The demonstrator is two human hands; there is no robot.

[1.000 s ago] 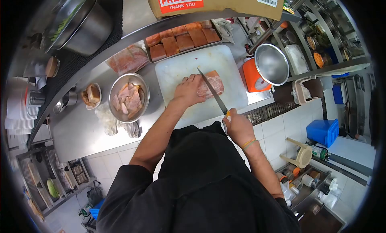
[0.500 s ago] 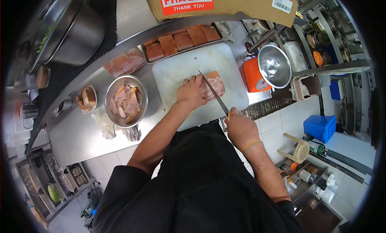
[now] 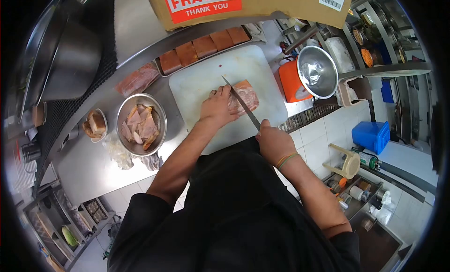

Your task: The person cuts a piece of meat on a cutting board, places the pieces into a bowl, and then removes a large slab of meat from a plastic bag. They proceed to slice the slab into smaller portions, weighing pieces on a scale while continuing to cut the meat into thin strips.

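Note:
A pale pink block of meat (image 3: 249, 98) with an orange-brown rind edge lies on the white cutting board (image 3: 197, 82). My left hand (image 3: 218, 106) is closed over its left end, with the fingers bunched beside the blade. In my right hand (image 3: 276, 141) is the handle of a long knife (image 3: 245, 107), mostly hidden by the fingers. The blade lies slantwise across the meat, its tip past the far side; how deep it sits cannot be told. Left of the board, a steel bowl (image 3: 161, 137) holds several pieces of meat.
Rind-topped meat blocks (image 3: 204, 46) fill a tray behind the board. Another slab of meat (image 3: 137, 79) lies to its left. An orange scale (image 3: 290, 84) carrying a steel bowl (image 3: 318, 72) stands at right. A cardboard box (image 3: 272, 4) sits on the shelf above.
The whole view has shifted a little, and things on the counter appear further left. My right hand and the knife have slid slightly forward; my left hand stays on the meat.

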